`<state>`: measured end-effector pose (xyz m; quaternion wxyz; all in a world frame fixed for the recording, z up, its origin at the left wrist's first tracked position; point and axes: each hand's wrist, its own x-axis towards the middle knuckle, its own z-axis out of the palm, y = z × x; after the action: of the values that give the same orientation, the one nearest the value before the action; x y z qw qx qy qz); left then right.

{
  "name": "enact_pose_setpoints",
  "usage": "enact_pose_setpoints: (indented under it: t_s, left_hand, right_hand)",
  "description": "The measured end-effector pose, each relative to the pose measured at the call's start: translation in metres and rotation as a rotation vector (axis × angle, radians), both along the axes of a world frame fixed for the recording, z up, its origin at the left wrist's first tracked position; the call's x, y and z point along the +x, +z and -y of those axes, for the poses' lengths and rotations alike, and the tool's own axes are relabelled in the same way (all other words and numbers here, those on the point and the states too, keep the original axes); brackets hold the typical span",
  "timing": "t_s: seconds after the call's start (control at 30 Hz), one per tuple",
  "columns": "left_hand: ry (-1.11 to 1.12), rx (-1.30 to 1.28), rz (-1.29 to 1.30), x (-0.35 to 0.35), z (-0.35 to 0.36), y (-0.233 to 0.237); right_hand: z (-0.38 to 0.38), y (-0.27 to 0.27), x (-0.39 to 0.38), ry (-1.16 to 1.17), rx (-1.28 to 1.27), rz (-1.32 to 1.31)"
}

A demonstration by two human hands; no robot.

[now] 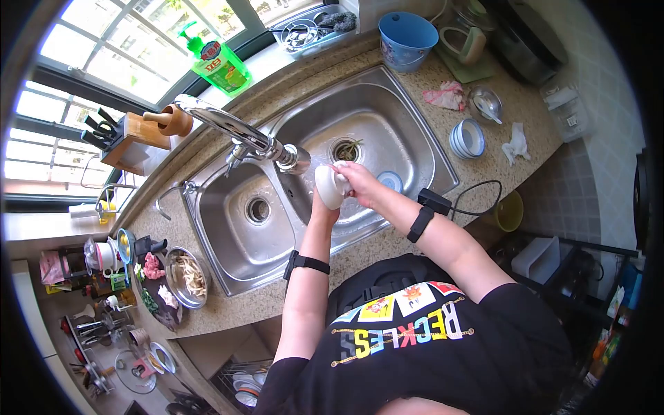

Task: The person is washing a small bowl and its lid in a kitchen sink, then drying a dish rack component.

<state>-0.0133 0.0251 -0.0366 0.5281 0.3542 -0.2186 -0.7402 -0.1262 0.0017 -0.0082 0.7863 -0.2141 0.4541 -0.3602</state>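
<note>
A white bowl point(329, 187) is held tilted above the right basin of the steel sink point(408, 131), near the divider. My left hand point(327, 209) is closed around its lower left side, with the fingers mostly hidden behind it. On the bowl's right side my right hand point(360, 182) is closed on a small white cloth point(343, 182) pressed against the bowl. The faucet point(294, 158) stands just up and left of the bowl. A blue-rimmed dish point(390, 182) lies in the basin beyond my right hand, and green scraps point(351, 149) sit at the drain.
Stacked bowls point(467, 139), a metal bowl point(485, 105), a pink cloth point(445, 96) and a blue bucket point(408, 43) stand at right. A green soap bottle point(220, 66) and knife block point(135, 140) are by the window. Food fills a bowl point(187, 278) at left.
</note>
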Motion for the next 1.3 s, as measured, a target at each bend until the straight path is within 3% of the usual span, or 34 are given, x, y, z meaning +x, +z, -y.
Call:
enact_pose_setpoints:
  t_s: [0.07,0.2,0.3,0.37,0.4,0.5,0.57,0.6,0.7,0.77,0.8,0.83,0.87,0.93,1.03,1.1,1.2,1.23,1.3]
  left_hand:
    - [0.1,0.206,-0.032,-0.004,0.0,0.004]
    - [0.072,0.144,-0.135,-0.004,0.004,0.007]
    - [0.188,0.226,-0.165,-0.007,0.01,0.011]
    - [0.22,0.227,-0.213,-0.002,0.016,0.004]
    - [0.198,0.214,-0.163,0.0,0.017,0.006]
    - [0.124,0.24,-0.133,0.011,0.017,-0.008]
    - [0.107,0.271,-0.134,0.009,0.015,-0.011]
    - [0.094,0.285,-0.142,0.007,0.011,-0.004]
    - [0.071,0.316,-0.156,0.007,0.005,0.009]
    - [-0.089,0.247,0.143,0.014,0.005,0.01]
    - [-0.18,0.193,0.33,0.016,0.002,0.018]
    - [-0.181,0.192,0.332,0.014,0.001,0.021]
    - [-0.101,0.113,0.286,0.008,0.002,0.024]
    - [0.045,0.081,0.152,-0.001,0.009,0.021]
    - [0.176,0.192,-0.036,-0.009,0.013,0.012]
    - [0.178,0.184,-0.008,-0.015,0.013,0.011]
    - [0.214,0.159,-0.058,-0.017,0.01,0.011]
    - [0.213,0.159,-0.058,-0.016,0.012,0.005]
    - [0.299,0.154,0.169,-0.017,0.021,-0.004]
  right_hand:
    - [-0.007,0.016,0.004,-0.065,-0.063,-0.138]
    - [-0.012,0.004,0.01,-0.132,-0.197,-0.215]
    - [-0.015,-0.004,0.012,-0.198,-0.409,-0.3]
    - [-0.015,-0.007,0.011,-0.21,-0.831,-0.711]
    - [-0.017,-0.001,0.011,-0.21,-0.832,-0.71]
    - [-0.023,0.034,0.01,-0.171,-0.98,-0.645]
    - [-0.027,0.049,0.009,0.011,-1.369,-0.902]
    - [-0.027,0.053,0.011,0.029,-1.44,-0.936]
    - [-0.01,0.058,0.015,0.175,-1.429,-1.028]
    - [0.018,0.05,0.008,0.237,-1.323,-0.993]
    - [0.034,0.033,0.003,0.313,-1.152,-0.948]
    - [0.041,0.023,0.001,0.381,-0.984,-0.901]
    - [0.04,0.013,-0.002,0.379,-0.988,-0.902]
    - [0.034,0.002,-0.006,0.219,-0.551,-0.397]
    - [0.019,-0.009,0.0,0.038,-0.398,-0.278]
    - [0.012,-0.012,-0.001,0.073,-0.252,-0.269]
    - [0.006,-0.033,0.005,-0.097,0.138,-0.082]
    - [-0.001,-0.032,0.008,-0.097,0.138,-0.081]
    - [-0.014,-0.031,0.013,-0.21,0.302,0.128]
